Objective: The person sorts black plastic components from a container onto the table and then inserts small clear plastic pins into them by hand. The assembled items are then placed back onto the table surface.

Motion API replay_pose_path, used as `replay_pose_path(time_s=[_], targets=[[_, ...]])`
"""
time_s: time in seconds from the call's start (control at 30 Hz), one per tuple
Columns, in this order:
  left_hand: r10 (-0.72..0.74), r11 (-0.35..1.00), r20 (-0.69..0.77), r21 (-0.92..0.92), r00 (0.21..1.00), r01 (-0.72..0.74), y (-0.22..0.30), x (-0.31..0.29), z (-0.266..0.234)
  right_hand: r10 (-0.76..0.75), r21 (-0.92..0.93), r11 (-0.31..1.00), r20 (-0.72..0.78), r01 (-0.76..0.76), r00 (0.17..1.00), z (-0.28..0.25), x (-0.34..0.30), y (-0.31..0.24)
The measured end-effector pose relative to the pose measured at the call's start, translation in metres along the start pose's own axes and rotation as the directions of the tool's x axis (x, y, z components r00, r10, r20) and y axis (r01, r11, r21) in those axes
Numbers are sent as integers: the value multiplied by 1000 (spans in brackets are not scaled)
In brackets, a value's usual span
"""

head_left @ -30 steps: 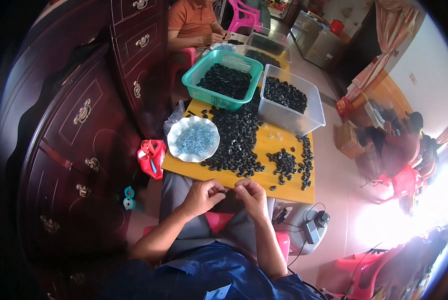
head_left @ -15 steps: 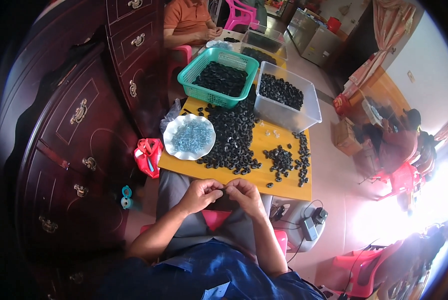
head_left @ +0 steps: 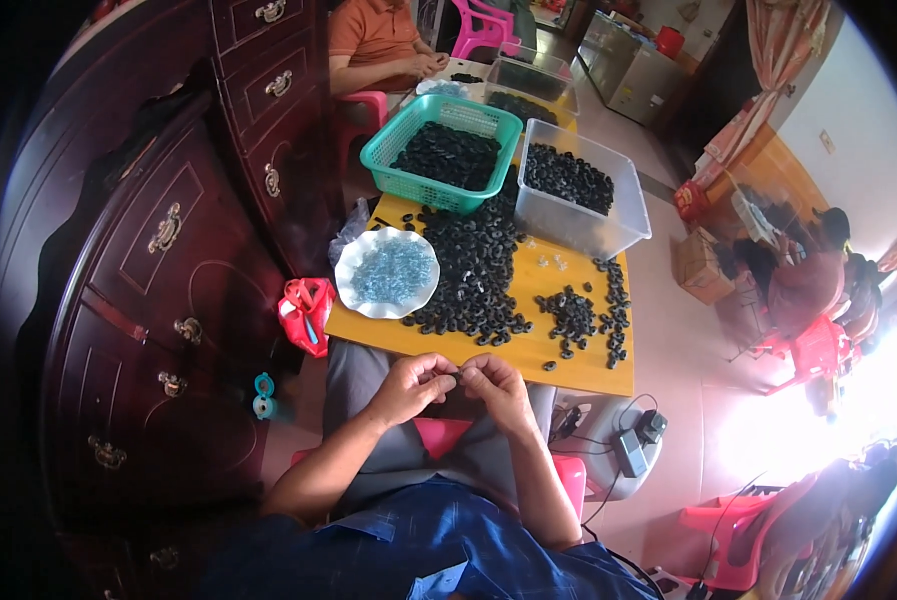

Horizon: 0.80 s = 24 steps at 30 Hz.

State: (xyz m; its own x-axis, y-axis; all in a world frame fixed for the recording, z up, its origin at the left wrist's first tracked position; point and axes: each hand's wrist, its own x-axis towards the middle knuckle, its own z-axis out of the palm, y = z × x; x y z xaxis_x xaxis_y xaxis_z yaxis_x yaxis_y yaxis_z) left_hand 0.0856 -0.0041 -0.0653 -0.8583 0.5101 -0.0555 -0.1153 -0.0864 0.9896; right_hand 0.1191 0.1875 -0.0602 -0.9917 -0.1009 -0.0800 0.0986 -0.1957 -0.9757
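Note:
Above my lap, just off the near edge of the yellow table (head_left: pixel 368 332), my left hand (head_left: pixel 416 387) and my right hand (head_left: pixel 496 390) meet at the fingertips. Both are closed in a pinch on a small dark piece (head_left: pixel 458 376), mostly covered by the fingers. Beyond them a pile of small black ring-like parts (head_left: pixel 468 285) spreads over the tabletop. A smaller heap of black parts (head_left: pixel 572 318) lies to the right. On the left stands a white scalloped plate (head_left: pixel 344 291) with many tiny clear bluish pieces (head_left: pixel 393 272).
A green basket (head_left: pixel 376 172) of flat black pieces and a clear plastic bin (head_left: pixel 608 235) of black parts stand farther back. Dark wooden drawers (head_left: pixel 183 290) line the left. A co-worker in an orange shirt (head_left: pixel 378 35) sits at the far end. Cables (head_left: pixel 593 445) hang at right.
The view has shifted slightly, so the table and its contents appear a little farther right. My hands stay together at the fingertips, with small finger movements around the piece.

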Motion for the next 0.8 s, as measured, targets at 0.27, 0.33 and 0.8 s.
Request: replay_pose_path(time_s=[0.27, 0.33, 0.8], targets=[[92, 995, -53, 34, 994, -90, -3, 0, 0, -17, 21, 1000, 6, 17, 1000, 5, -6, 4], [111, 994, -40, 7, 993, -111, -6, 1, -2, -28, 22, 999, 26, 28, 999, 5, -8, 3], [96, 994, -3, 57, 995, -96, -13, 3, 3, -57, -117, 991, 80, 66, 995, -10, -4, 14]])
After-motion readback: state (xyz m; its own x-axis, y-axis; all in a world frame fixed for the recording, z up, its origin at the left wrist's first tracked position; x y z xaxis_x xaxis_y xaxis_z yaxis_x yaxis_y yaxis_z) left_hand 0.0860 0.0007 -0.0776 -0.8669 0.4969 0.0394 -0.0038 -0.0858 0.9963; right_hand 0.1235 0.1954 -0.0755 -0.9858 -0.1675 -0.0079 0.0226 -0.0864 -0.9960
